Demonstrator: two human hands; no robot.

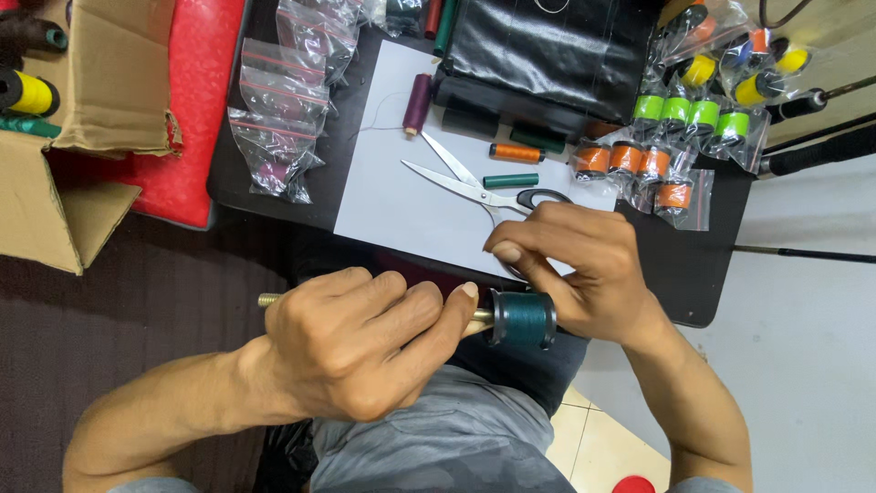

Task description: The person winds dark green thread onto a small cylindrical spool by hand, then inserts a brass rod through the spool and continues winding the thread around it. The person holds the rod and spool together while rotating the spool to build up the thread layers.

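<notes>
Currently left hand [351, 342] fisted tight round brass-tipped wooden rod [271, 298]; dark teal thread bobbin [522, 318] on rod's far end, over lap. Right hand [575, 269] curled closed, fingertips pinching above bobbin (thread itself too fine to see). Judgement: keep rod level, tension steady. Scissors [479, 187] lie open on white sheet [383, 201].

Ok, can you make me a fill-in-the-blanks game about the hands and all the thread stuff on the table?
1. The left hand grips a rod that carries a dark ____ spool.
2. The right hand rests by that spool, just below the open ____ on the white sheet.
3. The bagged spools right above the orange ones are ____.
4. At the left edge stands a ____ box.

Missing words: teal; scissors; green; cardboard
</notes>
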